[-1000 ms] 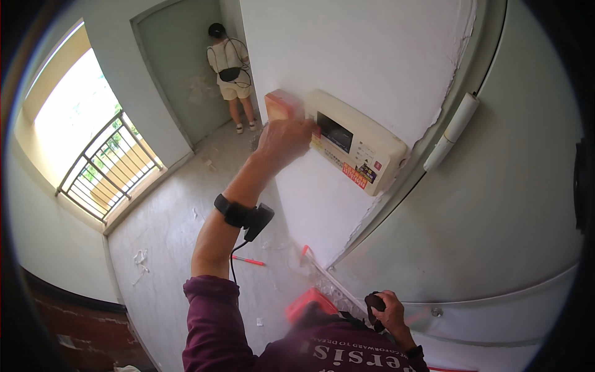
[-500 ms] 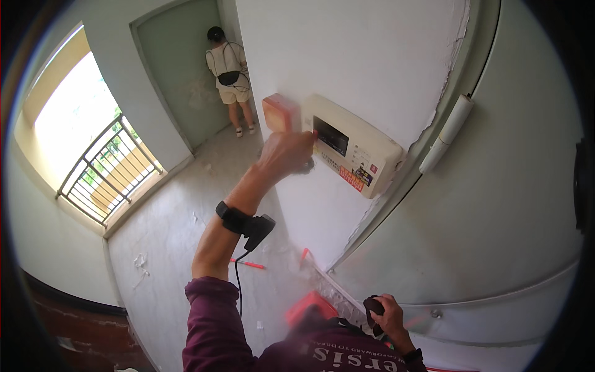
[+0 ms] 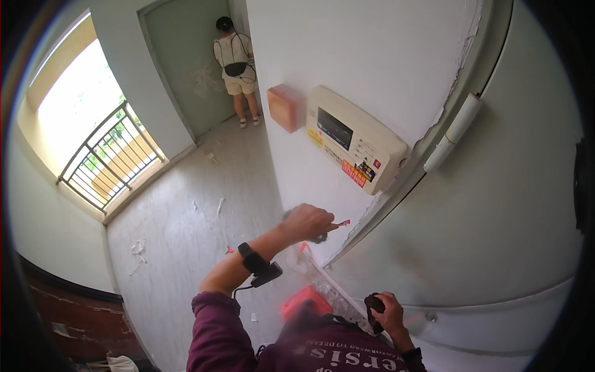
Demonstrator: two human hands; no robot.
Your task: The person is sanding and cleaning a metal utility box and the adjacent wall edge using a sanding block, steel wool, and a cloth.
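My left hand is closed in front of the white wall, below a cream wall unit with a dark screen. From its fingers sticks out a thin, red-tipped strip, whose exact kind does not show. Something grey and fuzzy peeks out under the same hand. Low at the right, my right hand grips a dark, rounded object, mostly wrapped by the fingers. A square orange-red box is fixed on the wall beside the cream unit.
A grey door bears a white tube along its frame. Below sits a red container. White scraps litter the floor. Another person stands at the far door, near a railed opening.
My left hand has dropped from the cream unit's left side to the wall beneath it, with the strip still in its fingers. My right hand has barely shifted.
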